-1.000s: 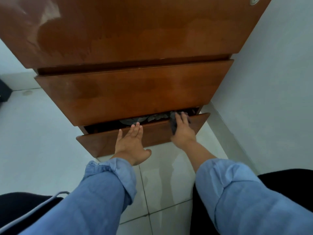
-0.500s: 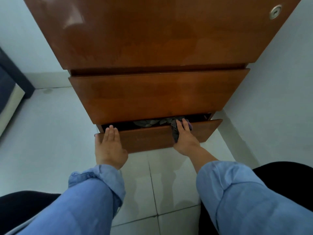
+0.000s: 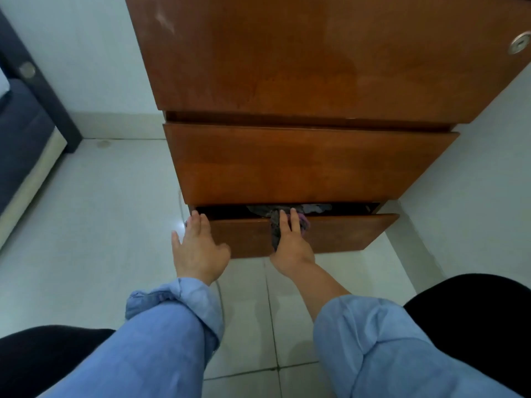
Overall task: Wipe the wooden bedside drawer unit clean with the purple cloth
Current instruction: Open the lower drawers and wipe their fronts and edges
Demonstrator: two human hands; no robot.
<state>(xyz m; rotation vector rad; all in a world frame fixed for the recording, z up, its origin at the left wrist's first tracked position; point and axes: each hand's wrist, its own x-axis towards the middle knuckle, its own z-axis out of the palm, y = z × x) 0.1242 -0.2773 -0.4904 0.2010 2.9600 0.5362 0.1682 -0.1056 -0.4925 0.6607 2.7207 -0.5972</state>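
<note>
The wooden bedside drawer unit point(image 3: 310, 81) rises in front of me, glossy brown. Its bottom drawer point(image 3: 344, 234) is pulled out a little, with dark fabric lying inside. My right hand point(image 3: 290, 245) presses the purple cloth point(image 3: 275, 228) flat against the drawer's front near the top edge; the cloth pokes out on both sides of my fingers. My left hand point(image 3: 198, 248) rests with spread fingers on the drawer's left corner and holds nothing.
A round metal lock point(image 3: 519, 43) sits at the unit's upper right. White wall lies close on the right. A dark bed frame point(image 3: 26, 116) stands at the far left. White tiled floor point(image 3: 94, 211) spreads between; my knees in dark trousers are at both lower corners.
My left hand has slid leftward along the drawer front to its left corner. My right hand with the cloth has stayed near the top edge. My view has shifted left.
</note>
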